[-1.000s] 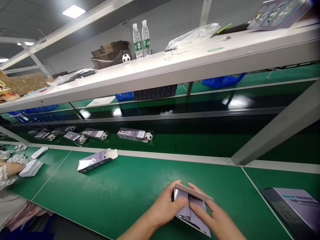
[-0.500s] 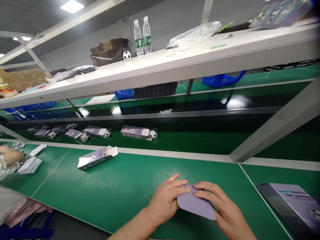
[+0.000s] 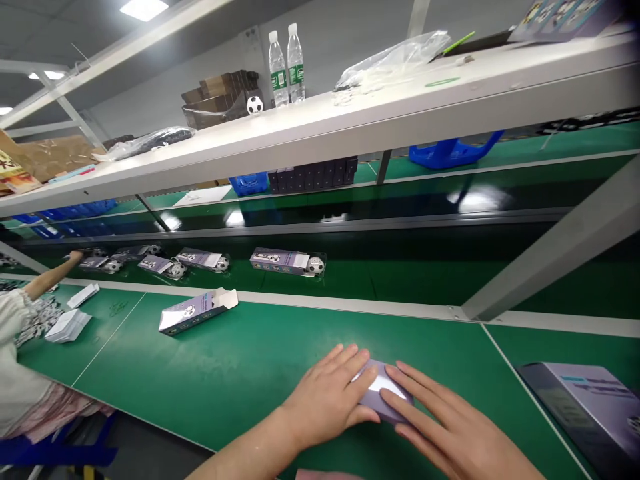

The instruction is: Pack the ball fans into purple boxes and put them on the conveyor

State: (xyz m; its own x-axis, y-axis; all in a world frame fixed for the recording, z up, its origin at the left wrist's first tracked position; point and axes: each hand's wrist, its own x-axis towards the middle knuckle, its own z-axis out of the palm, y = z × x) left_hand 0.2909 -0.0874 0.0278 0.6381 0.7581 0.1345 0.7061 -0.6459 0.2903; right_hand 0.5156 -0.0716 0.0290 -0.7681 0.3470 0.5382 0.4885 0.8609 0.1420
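Low over the green bench, a lilac carton (image 3: 384,395) is held end-up between my two hands. My left hand (image 3: 333,397) grips its left side, with the thumb along the near edge and the fingers over the top. My right hand (image 3: 440,420) lies along the right side, fingers stretched across the top and pressed to it. The carton's lower part is hidden by the hands. Further left on the bench, a lilac box with a soccer-ball print (image 3: 197,312) lies with its end flap up. A larger lilac box (image 3: 590,407) stands at the right.
Several lilac packages with soccer balls (image 3: 287,261) lie on the dark conveyor (image 3: 400,267) beyond the bench. A slanted grey post (image 3: 545,247) rises at right. Overhead runs a white shelf (image 3: 310,130) with two bottles (image 3: 287,70). A co-worker's arm (image 3: 53,277) reaches over the conveyor at left.
The carton's raised lilac flap is now folded down under my fingers. Conveyor packages have shifted slightly right. The co-worker's hand has moved from the bench to the conveyor.
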